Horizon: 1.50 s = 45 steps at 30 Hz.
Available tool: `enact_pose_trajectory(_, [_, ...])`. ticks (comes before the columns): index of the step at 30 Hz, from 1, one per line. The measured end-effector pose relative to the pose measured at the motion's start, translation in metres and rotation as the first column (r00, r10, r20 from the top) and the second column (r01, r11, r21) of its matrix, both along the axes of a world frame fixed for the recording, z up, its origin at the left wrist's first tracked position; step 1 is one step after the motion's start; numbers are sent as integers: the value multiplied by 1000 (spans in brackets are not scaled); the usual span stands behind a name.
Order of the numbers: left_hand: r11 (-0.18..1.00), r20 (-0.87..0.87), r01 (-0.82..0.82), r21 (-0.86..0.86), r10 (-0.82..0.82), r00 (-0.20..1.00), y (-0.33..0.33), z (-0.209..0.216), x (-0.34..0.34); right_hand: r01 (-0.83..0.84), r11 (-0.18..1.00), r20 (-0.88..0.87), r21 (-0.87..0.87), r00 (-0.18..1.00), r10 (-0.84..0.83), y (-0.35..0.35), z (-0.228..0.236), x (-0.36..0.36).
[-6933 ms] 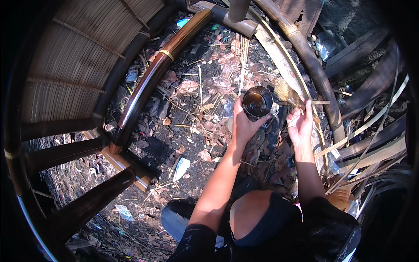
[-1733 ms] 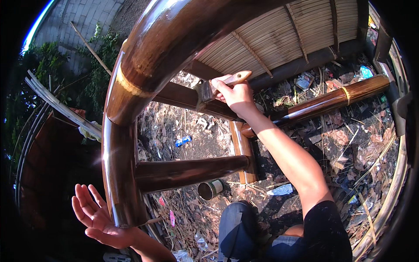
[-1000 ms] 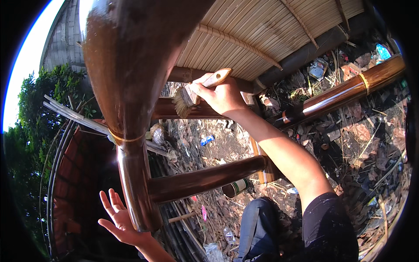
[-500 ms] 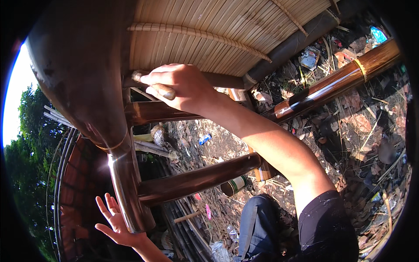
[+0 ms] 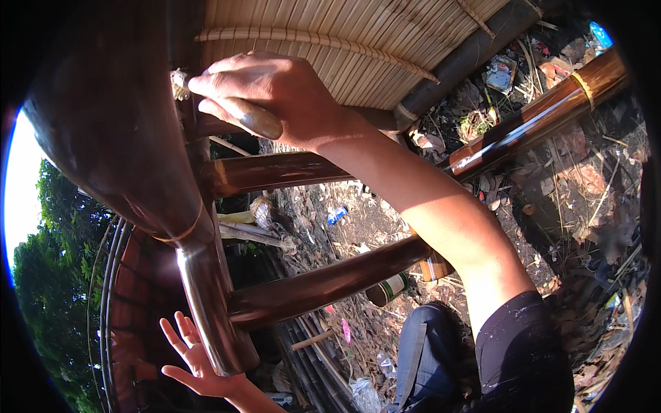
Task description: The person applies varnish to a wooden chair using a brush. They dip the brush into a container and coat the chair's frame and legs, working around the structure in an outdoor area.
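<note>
My right hand (image 5: 265,96) grips what looks like a small brush with a brown wooden handle (image 5: 256,120). Its pale tip (image 5: 180,84) meets the dark, glossy bamboo post (image 5: 110,124) close to the woven slat panel (image 5: 310,65). The bristles are mostly hidden by my fingers and the post. Lower down, my left hand (image 5: 196,358) is open with fingers spread, beside the lower end of the bamboo leg (image 5: 210,303); it holds nothing. Two dark bamboo crossbars, the upper rail (image 5: 275,171) and the lower rail (image 5: 330,279), join the leg.
A shiny varnished bamboo pole (image 5: 530,113) runs off to the right. Beneath the lower rail lies a can with a green and white label (image 5: 387,289). Dry leaves and litter cover the ground. Thin bamboo poles (image 5: 303,358) lie beside my knee (image 5: 423,351).
My right hand has moved up and slightly left with the brush, along the dark post. The whole view has shifted a little; my left hand stays open by the leg.
</note>
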<state>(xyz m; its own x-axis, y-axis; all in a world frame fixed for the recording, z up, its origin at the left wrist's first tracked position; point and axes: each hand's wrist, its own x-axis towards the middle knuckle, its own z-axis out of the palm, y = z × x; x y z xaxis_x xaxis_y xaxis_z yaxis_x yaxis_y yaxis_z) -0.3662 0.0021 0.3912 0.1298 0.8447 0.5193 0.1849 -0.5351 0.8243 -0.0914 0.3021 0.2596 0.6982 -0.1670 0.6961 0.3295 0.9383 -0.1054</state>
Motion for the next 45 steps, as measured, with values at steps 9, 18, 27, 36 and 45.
enact_pose_trajectory(9, [996, 16, 81, -22, -81, 997, -1, -1, 0, 79, 993, -102, -84, 991, -87, -1, 3, 24])
enact_pose_trajectory(18, [999, 95, 2, -50, 3, 995, -1, 1, 3, 224, 968, 214, -118, 957, -195, -15, 9, 41])
enact_pose_trajectory(27, [999, 125, -12, -41, 17, 992, -3, -2, 7, 254, 947, 62, -197, 967, -247, -25, 24, 42])
enact_pose_trajectory(36, [998, 165, 37, -55, -28, 986, 2, -1, 2, -409, 894, -41, -185, 912, 409, -4, -15, -84])
enact_pose_trajectory(45, [997, 107, 4, -79, 5, 994, 0, 0, 6, -780, 556, -176, -288, 614, 770, -1, 7, -52])
